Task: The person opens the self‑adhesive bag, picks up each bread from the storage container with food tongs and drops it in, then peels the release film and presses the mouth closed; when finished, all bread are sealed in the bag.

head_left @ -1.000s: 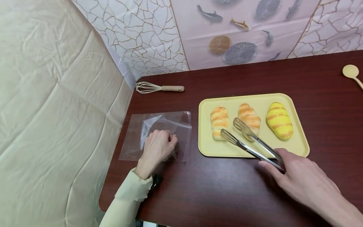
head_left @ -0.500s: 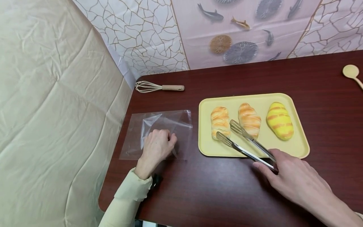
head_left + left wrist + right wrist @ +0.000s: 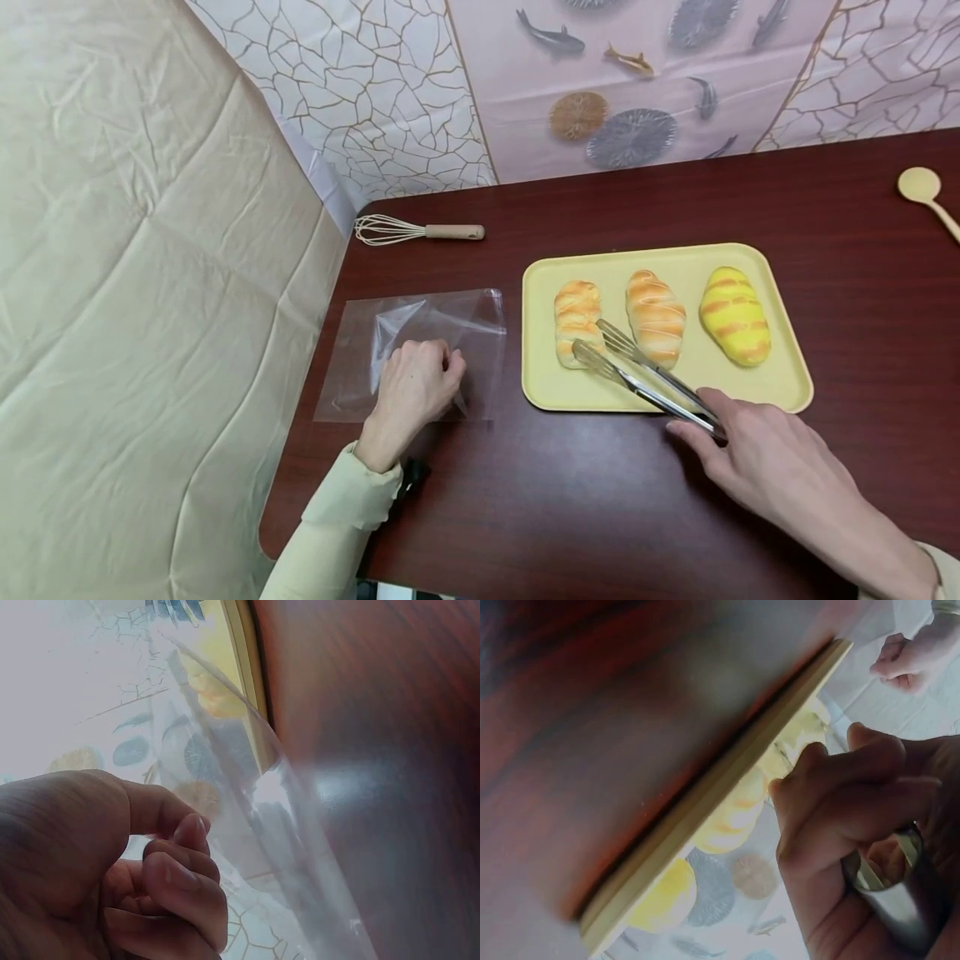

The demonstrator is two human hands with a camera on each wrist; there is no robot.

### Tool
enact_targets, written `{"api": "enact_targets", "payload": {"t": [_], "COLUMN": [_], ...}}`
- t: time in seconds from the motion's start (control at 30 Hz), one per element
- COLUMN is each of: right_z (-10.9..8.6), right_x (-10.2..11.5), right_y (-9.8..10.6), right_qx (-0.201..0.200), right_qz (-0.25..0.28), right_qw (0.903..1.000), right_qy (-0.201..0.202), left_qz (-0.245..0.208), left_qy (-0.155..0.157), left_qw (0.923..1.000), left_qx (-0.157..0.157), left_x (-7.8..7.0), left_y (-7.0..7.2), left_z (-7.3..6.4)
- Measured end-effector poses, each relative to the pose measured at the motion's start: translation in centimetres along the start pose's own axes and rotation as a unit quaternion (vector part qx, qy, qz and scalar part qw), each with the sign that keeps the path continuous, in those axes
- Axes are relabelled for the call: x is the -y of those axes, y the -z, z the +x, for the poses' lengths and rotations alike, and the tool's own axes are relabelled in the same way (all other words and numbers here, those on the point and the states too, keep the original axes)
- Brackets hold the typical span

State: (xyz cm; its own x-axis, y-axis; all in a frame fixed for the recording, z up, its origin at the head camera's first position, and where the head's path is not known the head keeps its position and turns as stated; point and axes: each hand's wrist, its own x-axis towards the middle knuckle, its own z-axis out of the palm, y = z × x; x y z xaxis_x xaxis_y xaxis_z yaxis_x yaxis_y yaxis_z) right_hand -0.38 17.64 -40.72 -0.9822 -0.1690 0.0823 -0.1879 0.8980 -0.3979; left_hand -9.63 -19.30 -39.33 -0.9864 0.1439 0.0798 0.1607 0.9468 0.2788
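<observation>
My left hand (image 3: 416,379), fingers curled, pinches the upper film of a clear plastic bag (image 3: 480,354). In the left wrist view, the bag's edge (image 3: 279,769) stands raised beside my fingers. The right hand (image 3: 780,467) grips a pair of metal tongs (image 3: 656,398) with slotted ends. One tong end overlaps the lower part of the left golden bread roll (image 3: 577,302); the other lies along its right side. A glazed croissant-shaped bread (image 3: 657,321) is in the middle of the yellow tray (image 3: 555,397), and a yellow striped bread (image 3: 735,317) sits to its right.
Behind the bag lies a whisk (image 3: 450,232) with a wooden handle. A pale spoon (image 3: 918,185) is at the far right of the dark red table (image 3: 570,500). A beige quilted covering (image 3: 150,333) borders the left side.
My right hand has moved left with the tongs, whose ends have come closer together at the left bread roll. The left hand has stayed on the bag.
</observation>
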Motion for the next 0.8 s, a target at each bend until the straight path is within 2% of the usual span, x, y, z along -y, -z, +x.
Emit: {"api": "enact_targets", "payload": {"t": [0.27,0.57,0.8], "right_z": [0.4,0.8,0.8], "right_x": [-0.4,-0.7,-0.7], "right_y": [0.0,0.5,1.1], "right_qx": [-0.018,0.008,0.004], "right_qz": [-0.017,0.005,0.019], "right_qw": [0.9997,0.9994,0.9985], "right_qy": [0.008,-0.035,-0.052], "left_qz": [0.005,0.009,0.015], "left_qy": [0.008,0.017,0.023], "left_qw": [0.9999,0.9997,0.9996], "left_qx": [0.013,0.011,0.01], "left_x": [0.0,-0.1,-0.1], "left_y": [-0.1,0.2,0.2], "left_z": [0.0,0.1,0.0]}}
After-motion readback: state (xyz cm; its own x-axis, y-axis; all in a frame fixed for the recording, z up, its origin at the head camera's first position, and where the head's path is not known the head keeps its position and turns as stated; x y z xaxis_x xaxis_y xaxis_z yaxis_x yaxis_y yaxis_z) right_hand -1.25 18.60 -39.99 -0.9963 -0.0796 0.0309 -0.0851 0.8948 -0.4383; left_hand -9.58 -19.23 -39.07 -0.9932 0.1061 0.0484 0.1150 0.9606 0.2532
